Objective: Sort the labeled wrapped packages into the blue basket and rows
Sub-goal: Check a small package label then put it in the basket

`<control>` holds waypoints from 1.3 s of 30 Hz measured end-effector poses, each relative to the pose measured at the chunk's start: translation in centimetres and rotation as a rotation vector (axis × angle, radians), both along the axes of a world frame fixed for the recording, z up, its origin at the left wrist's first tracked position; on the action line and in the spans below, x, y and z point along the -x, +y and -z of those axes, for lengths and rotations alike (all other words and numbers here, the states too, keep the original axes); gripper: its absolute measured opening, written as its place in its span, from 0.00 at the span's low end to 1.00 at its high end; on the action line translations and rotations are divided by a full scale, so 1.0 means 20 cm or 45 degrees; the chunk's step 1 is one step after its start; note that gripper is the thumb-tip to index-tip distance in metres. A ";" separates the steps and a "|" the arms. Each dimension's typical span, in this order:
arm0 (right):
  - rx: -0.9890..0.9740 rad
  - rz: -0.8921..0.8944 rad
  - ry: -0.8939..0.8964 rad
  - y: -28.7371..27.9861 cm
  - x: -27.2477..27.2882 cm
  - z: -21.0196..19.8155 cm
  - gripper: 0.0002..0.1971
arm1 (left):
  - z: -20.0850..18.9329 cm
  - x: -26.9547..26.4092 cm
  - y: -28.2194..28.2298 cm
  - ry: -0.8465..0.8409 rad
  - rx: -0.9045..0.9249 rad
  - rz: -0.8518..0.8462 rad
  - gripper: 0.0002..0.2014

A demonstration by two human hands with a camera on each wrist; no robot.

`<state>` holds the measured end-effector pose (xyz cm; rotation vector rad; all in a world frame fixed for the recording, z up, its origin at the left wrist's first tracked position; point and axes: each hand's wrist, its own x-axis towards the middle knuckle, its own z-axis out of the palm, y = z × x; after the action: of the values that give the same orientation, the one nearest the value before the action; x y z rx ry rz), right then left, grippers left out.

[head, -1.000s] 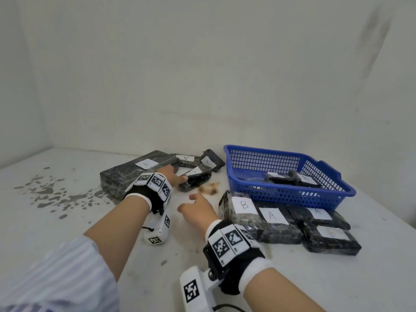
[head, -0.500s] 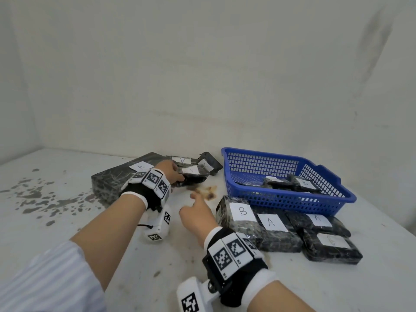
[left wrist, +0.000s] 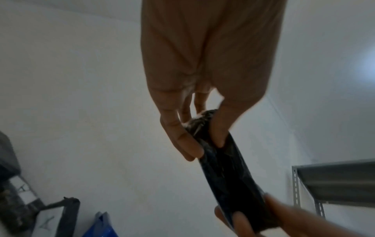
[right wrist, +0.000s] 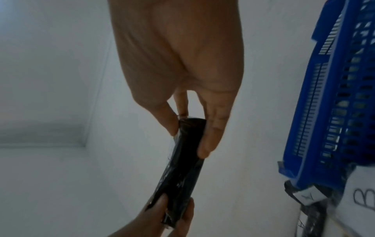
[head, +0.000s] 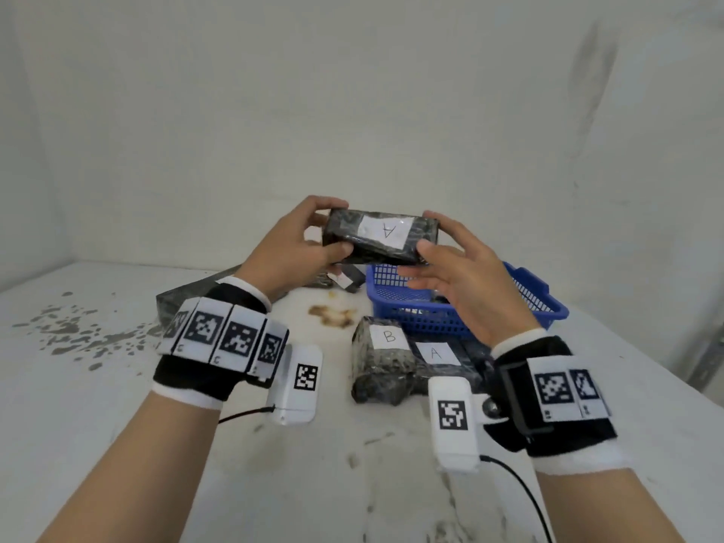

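Lifted package (head: 382, 237) now hangs in both hands above blue basket (head: 548, 307).

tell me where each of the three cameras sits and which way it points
Head: worn on the head, looking down at both hands, the left hand and right hand, holding a black plastic-wrapped package labelled A above the blue mesh plastic basket; forearms show.
Left wrist: on the left wrist, looking along the palm at its fingers pinching the package's end.
Right wrist: the same for the right hand's fingers, basket at right.
Shared: all three show the package and both hands.
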<state>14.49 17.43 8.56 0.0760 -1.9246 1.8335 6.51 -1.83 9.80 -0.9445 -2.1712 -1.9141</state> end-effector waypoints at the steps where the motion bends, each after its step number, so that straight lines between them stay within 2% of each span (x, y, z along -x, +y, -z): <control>1: 0.005 0.002 0.040 0.03 -0.03 0.00 0.21 | -0.01 -0.04 0.02 -0.049 -0.055 0.048 0.21; 3: 0.000 0.041 0.104 0.07 -0.08 0.02 0.19 | -0.01 -0.11 0.07 -0.116 -0.153 0.126 0.20; 6: -0.042 0.072 0.152 0.12 -0.13 0.00 0.18 | 0.00 -0.16 0.15 -0.080 -0.215 -0.002 0.20; 9: -0.095 0.091 0.184 0.17 -0.14 -0.06 0.16 | -0.04 -0.15 0.20 -0.149 -0.326 0.012 0.19; 13: -0.190 0.126 0.210 0.20 -0.12 -0.11 0.14 | -0.08 -0.13 0.20 -0.119 -0.229 0.033 0.14; 20: -0.254 0.040 0.163 0.21 -0.07 -0.12 0.14 | -0.12 -0.13 0.17 -0.178 -0.160 0.088 0.07; 26: -0.392 0.042 0.157 0.22 -0.03 -0.20 0.15 | -0.17 -0.11 0.18 -0.095 -0.194 0.012 0.16; 30: -0.438 0.035 0.191 0.22 0.03 -0.23 0.14 | -0.17 -0.08 0.18 -0.042 -0.196 0.008 0.15; 33: -0.417 0.018 0.214 0.20 0.05 -0.23 0.13 | -0.16 -0.06 0.18 -0.087 -0.217 0.036 0.13; 39: -0.382 0.020 0.240 0.19 0.06 -0.21 0.15 | -0.14 -0.04 0.19 -0.107 -0.175 0.072 0.17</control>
<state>13.20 21.22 12.81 0.3187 -2.0405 1.4579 7.25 1.99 12.65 -0.9271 -2.0444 -2.1349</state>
